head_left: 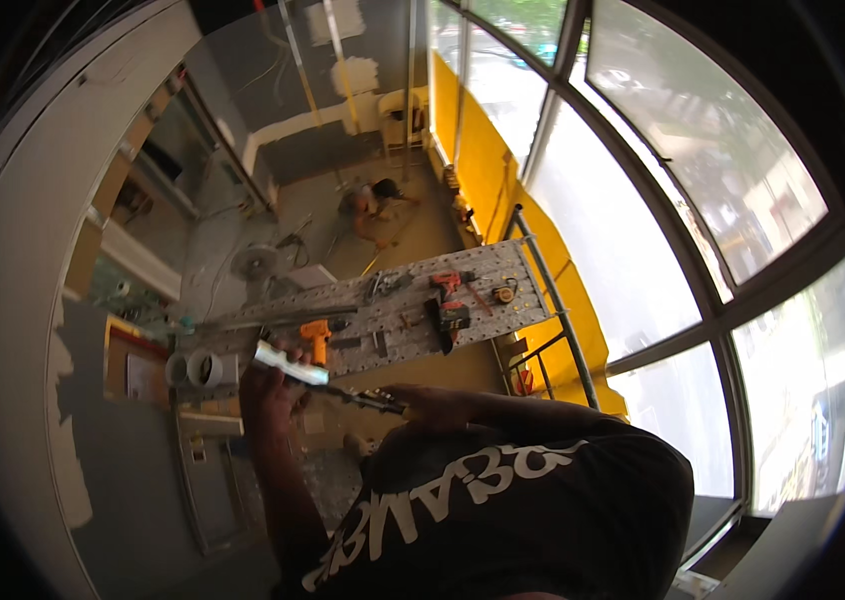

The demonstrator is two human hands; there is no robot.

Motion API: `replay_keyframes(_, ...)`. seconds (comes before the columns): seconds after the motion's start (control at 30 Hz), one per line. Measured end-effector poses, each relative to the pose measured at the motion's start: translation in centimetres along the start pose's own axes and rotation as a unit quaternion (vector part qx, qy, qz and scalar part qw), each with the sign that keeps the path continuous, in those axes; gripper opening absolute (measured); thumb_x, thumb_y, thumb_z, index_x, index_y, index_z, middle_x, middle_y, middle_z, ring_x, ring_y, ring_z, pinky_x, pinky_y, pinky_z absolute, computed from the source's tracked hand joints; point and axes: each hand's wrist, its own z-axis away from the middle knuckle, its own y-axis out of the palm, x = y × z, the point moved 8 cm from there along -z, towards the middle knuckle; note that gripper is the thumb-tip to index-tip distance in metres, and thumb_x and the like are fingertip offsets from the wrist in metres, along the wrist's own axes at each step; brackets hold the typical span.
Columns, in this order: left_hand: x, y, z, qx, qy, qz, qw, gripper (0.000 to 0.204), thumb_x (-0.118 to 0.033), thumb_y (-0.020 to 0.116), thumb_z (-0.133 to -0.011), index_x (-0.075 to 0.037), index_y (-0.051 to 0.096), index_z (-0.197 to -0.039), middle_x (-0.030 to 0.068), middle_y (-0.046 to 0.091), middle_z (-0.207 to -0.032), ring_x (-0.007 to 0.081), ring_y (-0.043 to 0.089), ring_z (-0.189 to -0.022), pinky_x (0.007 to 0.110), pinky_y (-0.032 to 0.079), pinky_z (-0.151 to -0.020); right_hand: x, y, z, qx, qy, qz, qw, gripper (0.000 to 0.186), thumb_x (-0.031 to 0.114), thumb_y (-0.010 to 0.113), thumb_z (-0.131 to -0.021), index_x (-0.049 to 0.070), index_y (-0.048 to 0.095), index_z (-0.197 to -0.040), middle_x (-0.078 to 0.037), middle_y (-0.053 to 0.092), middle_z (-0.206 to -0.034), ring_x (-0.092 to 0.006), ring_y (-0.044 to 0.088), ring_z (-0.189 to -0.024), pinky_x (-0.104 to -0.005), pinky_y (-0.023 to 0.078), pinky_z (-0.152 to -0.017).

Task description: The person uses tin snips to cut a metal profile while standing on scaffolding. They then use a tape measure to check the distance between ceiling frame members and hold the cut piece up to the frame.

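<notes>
My left hand [278, 385] is closed around a bright, shiny metal piece [290, 363], its fingers curled over the far side. From that piece a long dark bar [358, 399] runs to my right hand [431, 406], whose fingers close at its right end. I cannot make out the bar's exact kind or whether the two pieces are joined. Just beyond my hands lies a perforated metal scaffold platform [398, 340]. An orange drill [316, 338] rests on it, close to my left hand. Farther right are a red cordless drill [450, 284] and a black-and-red tool [450, 318].
A tape measure [505, 294] sits near the platform's right end, beside a metal guard frame [555, 300]. White round pipe pieces [206, 369] stand at its left end. Below, a co-worker [371, 208] crouches on the floor. Large windows [623, 230] line the right side.
</notes>
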Motion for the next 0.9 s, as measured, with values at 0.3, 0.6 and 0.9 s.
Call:
replay_keyframes(0.3, -0.9, -0.1, 0.7, -0.039, -0.001, -0.047, 0.998, 0.05, -0.017, 0.067, -0.091, 0.004, 0.046, -0.13, 0.0183, 0.062, -0.113, 0.0319, 0.063, -0.108, 0.044, 0.048, -0.1, 1.1, 0.3, -0.3, 0.027, 0.007, -0.074, 0.997, 0.079, 0.02, 0.066, -0.08, -0.003, 0.029, -0.146, -0.026, 0.043, -0.142, -0.0374, 0.042, -0.134, -0.0434, 0.037, -0.11)
replay_keyframes(0.6, -0.8, 1.3, -0.8, -0.009, 0.016, -0.07, 0.997, 0.05, -0.022, 0.062, -0.094, 0.0, 0.043, -0.135, 0.019, 0.059, -0.119, 0.0355, 0.059, -0.113, 0.049, 0.046, -0.101, 1.1, -1.0, 0.6, -0.031, -0.009, -0.095, 0.995, 0.081, 0.021, 0.068, -0.08, -0.003, 0.028, -0.147, -0.026, 0.045, -0.141, -0.0361, 0.045, -0.133, -0.0427, 0.037, -0.11)
replay_keyframes(0.9, -0.3, 4.0, -1.9, 0.038, 0.019, -0.051, 0.998, 0.065, -0.032, 0.072, -0.087, -0.002, 0.043, -0.137, 0.0153, 0.062, -0.116, 0.0313, 0.063, -0.109, 0.046, 0.049, -0.097, 1.6, -1.7, 1.5, -0.007, 0.049, -0.139, 0.989, 0.078, 0.019, 0.07, -0.084, -0.001, 0.028, -0.147, -0.025, 0.044, -0.143, -0.0321, 0.041, -0.136, -0.0412, 0.036, -0.11)
